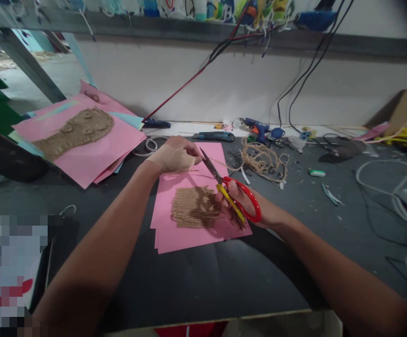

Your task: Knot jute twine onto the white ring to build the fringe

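Red-handled scissors are held in my right hand, blades pointing up and left toward my other hand. A yellow stick-like item lies across the same hand. My left hand, with a pale covering around its palm, pinches brown twine near the blade tips. From there the twine runs right to a loose tangle of twine. Below the hands, rows of cut twine form a rough rectangle on pink sheets. My right fingers are partly hidden near its right edge.
At the left, more pink sheets carry a long twine shape. A utility knife and a blue glue gun lie at the back. Cables loop at the right. A metal shelf crosses above.
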A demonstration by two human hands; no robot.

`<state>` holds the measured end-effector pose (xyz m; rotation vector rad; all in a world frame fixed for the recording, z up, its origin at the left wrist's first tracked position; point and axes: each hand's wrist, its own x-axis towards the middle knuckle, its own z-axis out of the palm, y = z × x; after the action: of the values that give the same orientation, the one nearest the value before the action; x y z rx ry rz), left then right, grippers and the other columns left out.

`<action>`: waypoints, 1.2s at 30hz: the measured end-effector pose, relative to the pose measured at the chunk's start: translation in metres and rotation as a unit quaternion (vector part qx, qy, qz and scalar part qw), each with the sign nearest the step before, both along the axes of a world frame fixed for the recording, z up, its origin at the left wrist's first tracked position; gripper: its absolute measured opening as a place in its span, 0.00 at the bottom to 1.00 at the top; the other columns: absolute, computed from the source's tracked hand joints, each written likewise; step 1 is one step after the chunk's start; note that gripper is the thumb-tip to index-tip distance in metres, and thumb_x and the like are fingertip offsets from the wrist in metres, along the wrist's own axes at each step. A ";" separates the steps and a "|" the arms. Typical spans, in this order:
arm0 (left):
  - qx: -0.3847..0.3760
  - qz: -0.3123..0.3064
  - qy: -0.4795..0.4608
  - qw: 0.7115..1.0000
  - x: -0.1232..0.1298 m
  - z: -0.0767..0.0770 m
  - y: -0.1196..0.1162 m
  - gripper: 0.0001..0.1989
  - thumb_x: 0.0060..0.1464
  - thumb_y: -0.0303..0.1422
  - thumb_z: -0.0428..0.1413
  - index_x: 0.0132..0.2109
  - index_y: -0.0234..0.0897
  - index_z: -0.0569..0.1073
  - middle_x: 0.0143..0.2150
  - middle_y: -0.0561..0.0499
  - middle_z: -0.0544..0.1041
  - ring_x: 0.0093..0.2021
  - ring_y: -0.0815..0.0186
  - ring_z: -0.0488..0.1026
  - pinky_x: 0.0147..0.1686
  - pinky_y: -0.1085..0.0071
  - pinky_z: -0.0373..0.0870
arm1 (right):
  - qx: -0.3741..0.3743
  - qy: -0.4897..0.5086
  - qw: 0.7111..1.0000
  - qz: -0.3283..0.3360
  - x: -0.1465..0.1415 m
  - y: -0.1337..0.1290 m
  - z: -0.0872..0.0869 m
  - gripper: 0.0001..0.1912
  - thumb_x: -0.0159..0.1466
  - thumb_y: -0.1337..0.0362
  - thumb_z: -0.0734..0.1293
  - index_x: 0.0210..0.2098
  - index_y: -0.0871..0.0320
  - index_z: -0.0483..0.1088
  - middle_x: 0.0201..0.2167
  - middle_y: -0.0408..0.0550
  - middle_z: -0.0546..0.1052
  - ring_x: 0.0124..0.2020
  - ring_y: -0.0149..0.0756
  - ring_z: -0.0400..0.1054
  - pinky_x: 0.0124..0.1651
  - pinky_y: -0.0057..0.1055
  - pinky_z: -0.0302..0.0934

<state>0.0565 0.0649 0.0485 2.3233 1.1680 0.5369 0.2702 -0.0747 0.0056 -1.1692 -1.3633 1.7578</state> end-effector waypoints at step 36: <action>0.019 -0.029 -0.002 0.999 -0.005 -0.004 0.006 0.12 0.49 0.35 0.59 0.38 0.37 0.85 0.29 0.49 0.80 0.30 0.68 0.70 0.33 0.71 0.64 | 0.014 -0.051 0.998 -0.019 -0.007 -0.006 0.007 0.24 0.68 0.40 0.62 0.36 0.56 0.63 0.18 0.38 0.70 0.13 0.28 0.65 0.14 0.23 0.61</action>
<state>0.0518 0.0704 0.0447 2.3801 1.0935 0.5468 0.2636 -0.0808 0.0124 -1.2776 -1.4105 1.6671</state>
